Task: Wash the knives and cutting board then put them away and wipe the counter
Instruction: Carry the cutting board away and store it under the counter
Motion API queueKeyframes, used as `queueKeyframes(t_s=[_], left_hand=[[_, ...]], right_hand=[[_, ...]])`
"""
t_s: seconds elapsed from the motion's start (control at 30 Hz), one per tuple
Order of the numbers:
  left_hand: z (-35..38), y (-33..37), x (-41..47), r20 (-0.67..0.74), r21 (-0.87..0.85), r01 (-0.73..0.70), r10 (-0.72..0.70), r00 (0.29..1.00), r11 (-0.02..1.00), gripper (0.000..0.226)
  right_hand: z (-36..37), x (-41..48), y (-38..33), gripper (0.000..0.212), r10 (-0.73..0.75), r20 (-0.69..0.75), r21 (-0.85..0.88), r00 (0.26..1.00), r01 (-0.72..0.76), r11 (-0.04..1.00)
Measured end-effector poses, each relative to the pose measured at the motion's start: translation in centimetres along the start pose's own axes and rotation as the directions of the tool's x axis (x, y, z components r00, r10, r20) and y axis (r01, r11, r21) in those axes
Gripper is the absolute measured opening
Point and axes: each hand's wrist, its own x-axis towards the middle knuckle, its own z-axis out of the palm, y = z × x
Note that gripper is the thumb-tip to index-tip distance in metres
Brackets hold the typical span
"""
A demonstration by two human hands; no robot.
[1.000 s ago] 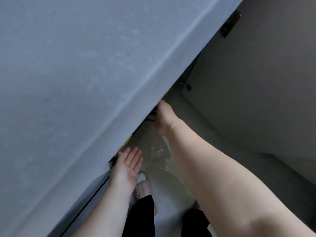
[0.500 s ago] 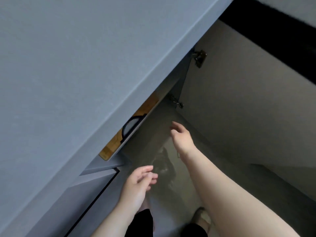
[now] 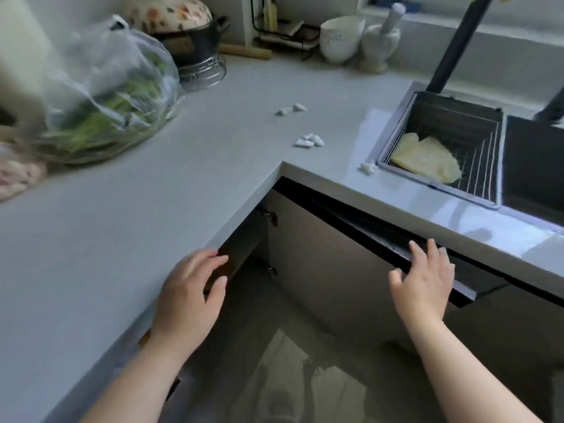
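No knife or cutting board shows now. Half a second ago a wooden board stood inside the cabinet (image 3: 242, 239) under the counter (image 3: 122, 239), so the putting away seems done. The left hand (image 3: 189, 297) and right hand (image 3: 422, 279) have come out, both empty with loose fingers. The right is at the cabinet door (image 3: 335, 270). White scraps (image 3: 308, 141) lie on the counter and a yellow cloth (image 3: 427, 158) in the sink basket (image 3: 436, 185), so wiping is probably next.

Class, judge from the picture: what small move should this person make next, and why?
Probably swing the door shut with the right hand: its fingers rest on the door's top edge, the hinges show it stands open, and scraps on the counter await wiping.
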Motion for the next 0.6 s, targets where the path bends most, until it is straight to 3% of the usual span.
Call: queueKeyframes(t_s=[0.1,0.2,0.4,0.6], left_hand=[[-1.9,-2.9,0.6,0.026,0.179,0.046,-0.051,0.998,0.983,0.033],[-3.3,-5.0,1.0,0.086,0.254,0.132,-0.158,0.984,0.958,0.038],[-3.1,-6.1,1.1,0.118,0.246,0.102,-0.134,0.984,0.964,0.043],[-3.4,-6.7,1.1,0.126,0.231,0.044,-0.074,0.989,0.972,0.048]], right_hand=[[-1.4,1.1,1.4,0.06,0.024,0.171,-0.184,0.985,0.008,0.983],[-1.9,1.2,1.9,0.057,0.007,0.209,-0.172,0.978,0.03,0.985],[-3.2,0.1,0.6,0.044,0.111,0.353,-0.159,0.929,-0.057,0.986],[-1.2,-3.9,-1.9,0.015,0.163,0.478,-0.072,0.863,-0.147,0.987]])
